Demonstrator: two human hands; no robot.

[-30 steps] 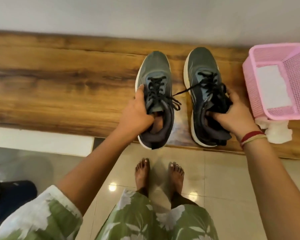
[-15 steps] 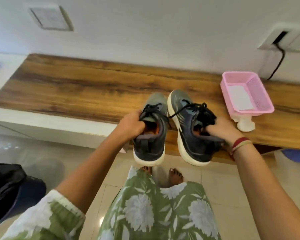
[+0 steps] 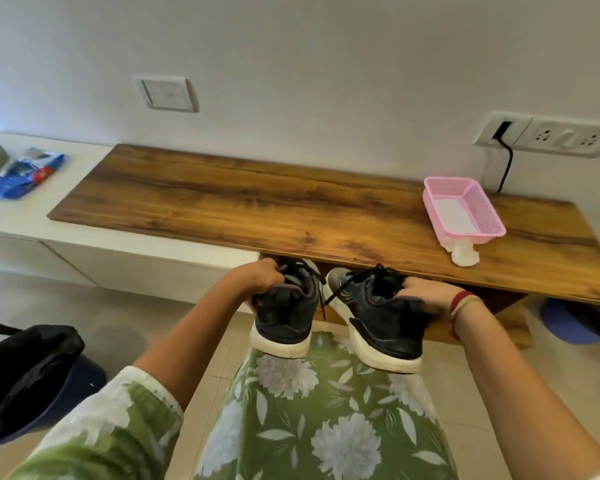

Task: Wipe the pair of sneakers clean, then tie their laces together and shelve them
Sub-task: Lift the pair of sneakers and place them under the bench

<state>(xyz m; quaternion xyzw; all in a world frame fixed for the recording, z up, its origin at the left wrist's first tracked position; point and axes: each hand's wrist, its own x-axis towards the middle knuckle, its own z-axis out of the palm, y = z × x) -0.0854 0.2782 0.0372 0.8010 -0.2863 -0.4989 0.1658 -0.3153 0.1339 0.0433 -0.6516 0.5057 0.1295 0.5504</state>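
Gripped by the collars, heels nearest the camera: left sneaker [image 3: 286,315] in left hand [image 3: 257,280], right sneaker [image 3: 381,318] in right hand [image 3: 426,296], fingers curled into the openings. Held in air at 6 o'clock of wooden countertop [image 3: 274,206], below its front edge. Black lace [image 3: 342,287] strung between both. Pink basket [image 3: 485,216] at 3 o'clock on countertop.

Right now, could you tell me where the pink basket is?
In the head view, the pink basket sits at the right end of the wooden bench, below the wall socket.
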